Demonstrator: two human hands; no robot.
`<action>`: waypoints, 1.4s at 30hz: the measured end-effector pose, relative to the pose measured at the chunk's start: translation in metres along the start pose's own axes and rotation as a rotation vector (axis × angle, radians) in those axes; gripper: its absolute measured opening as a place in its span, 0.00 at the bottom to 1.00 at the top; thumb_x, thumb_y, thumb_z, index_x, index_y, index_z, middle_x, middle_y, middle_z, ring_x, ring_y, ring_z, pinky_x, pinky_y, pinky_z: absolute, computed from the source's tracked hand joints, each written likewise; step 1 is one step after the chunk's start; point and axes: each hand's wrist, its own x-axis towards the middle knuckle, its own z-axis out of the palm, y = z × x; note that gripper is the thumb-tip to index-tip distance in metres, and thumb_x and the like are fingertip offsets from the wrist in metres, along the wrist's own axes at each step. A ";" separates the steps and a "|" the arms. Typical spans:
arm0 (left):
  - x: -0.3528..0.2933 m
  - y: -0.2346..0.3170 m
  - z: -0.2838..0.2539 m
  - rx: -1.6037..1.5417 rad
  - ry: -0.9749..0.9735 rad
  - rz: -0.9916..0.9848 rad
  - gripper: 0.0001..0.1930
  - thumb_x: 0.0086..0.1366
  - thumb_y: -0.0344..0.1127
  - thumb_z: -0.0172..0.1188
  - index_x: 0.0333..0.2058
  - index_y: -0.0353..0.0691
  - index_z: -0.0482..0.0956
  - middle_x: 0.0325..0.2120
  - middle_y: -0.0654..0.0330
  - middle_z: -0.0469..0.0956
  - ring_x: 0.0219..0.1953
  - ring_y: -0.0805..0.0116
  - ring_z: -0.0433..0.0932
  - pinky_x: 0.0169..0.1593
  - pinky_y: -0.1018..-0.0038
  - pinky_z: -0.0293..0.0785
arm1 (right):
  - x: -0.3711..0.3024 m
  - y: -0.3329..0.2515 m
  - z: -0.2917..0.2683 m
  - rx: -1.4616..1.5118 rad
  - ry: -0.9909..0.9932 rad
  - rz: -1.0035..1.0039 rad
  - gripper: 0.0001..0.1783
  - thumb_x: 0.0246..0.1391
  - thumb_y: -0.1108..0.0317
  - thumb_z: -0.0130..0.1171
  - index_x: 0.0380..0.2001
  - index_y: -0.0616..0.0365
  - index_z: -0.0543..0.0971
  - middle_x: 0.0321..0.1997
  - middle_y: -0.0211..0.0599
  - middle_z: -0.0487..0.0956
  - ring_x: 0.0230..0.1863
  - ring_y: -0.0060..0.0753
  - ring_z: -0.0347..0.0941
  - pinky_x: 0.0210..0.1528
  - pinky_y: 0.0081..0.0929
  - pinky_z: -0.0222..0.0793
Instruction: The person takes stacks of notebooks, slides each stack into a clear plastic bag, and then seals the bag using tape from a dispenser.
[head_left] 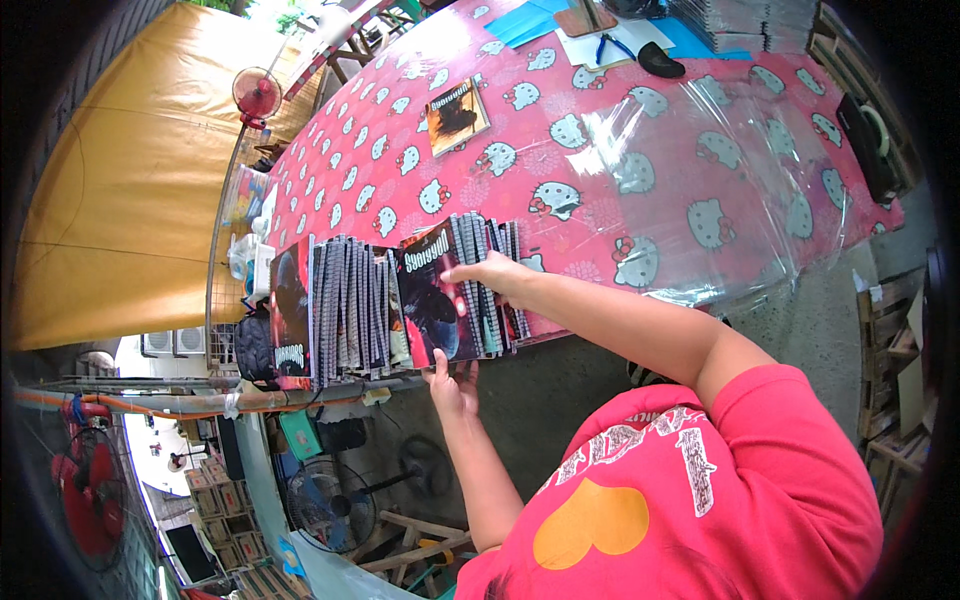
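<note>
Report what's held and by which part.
A dark-covered book: left hand at its bottom edge, right hand at its right edge, thumb on the cover.

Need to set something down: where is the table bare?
Free: pink tablecloth between the lone book and the book row; clear plastic sheet between pliers and right forearm. Crowded: near edge along the row; far edge around the pliers.

Yellow tarp [110,180] at left; upper red fan [257,92] beside it; blue-handled pliers [601,50] on white paper [577,50]
</note>
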 end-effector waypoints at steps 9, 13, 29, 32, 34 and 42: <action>-0.004 -0.003 -0.014 0.314 0.140 0.205 0.26 0.60 0.55 0.54 0.49 0.42 0.65 0.45 0.62 0.66 0.47 0.69 0.64 0.46 0.69 0.64 | 0.018 0.027 -0.007 -0.110 0.280 -0.182 0.35 0.22 0.59 0.70 0.36 0.70 0.71 0.38 0.50 0.76 0.41 0.43 0.73 0.45 0.33 0.68; -0.014 -0.001 -0.011 0.352 0.094 0.406 0.25 0.61 0.48 0.57 0.45 0.30 0.69 0.43 0.54 0.68 0.46 0.66 0.65 0.54 0.70 0.60 | -0.015 0.021 -0.038 0.253 -0.036 -0.209 0.09 0.38 0.75 0.61 0.26 0.65 0.75 0.25 0.41 0.78 0.19 0.27 0.73 0.21 0.24 0.68; -0.032 0.026 0.108 0.418 -0.638 0.328 0.41 0.37 0.32 0.76 0.51 0.31 0.64 0.44 0.55 0.74 0.44 0.70 0.73 0.49 0.72 0.70 | -0.097 0.013 -0.126 0.121 0.031 -0.415 0.41 0.30 0.74 0.68 0.53 0.61 0.62 0.41 0.36 0.72 0.37 0.29 0.70 0.43 0.26 0.68; -0.045 -0.005 0.154 0.154 -0.804 0.311 0.36 0.39 0.26 0.73 0.49 0.34 0.65 0.37 0.58 0.76 0.40 0.70 0.75 0.45 0.72 0.73 | -0.150 -0.034 -0.142 -0.131 0.191 -0.630 0.50 0.25 0.73 0.73 0.56 0.62 0.58 0.45 0.37 0.71 0.44 0.31 0.70 0.50 0.30 0.66; -0.051 -0.024 0.188 0.137 -0.881 0.265 0.38 0.39 0.25 0.73 0.51 0.34 0.63 0.37 0.59 0.76 0.39 0.70 0.76 0.43 0.73 0.74 | -0.166 -0.042 -0.190 -0.280 0.273 -0.712 0.51 0.25 0.74 0.74 0.56 0.60 0.58 0.46 0.37 0.71 0.48 0.31 0.68 0.51 0.30 0.66; -0.058 -0.104 0.275 0.253 -0.868 0.537 0.49 0.35 0.39 0.76 0.55 0.38 0.54 0.47 0.55 0.66 0.51 0.64 0.66 0.55 0.68 0.62 | -0.174 -0.027 -0.273 -0.265 0.304 -0.823 0.50 0.27 0.60 0.73 0.56 0.58 0.61 0.46 0.33 0.70 0.46 0.27 0.67 0.49 0.26 0.65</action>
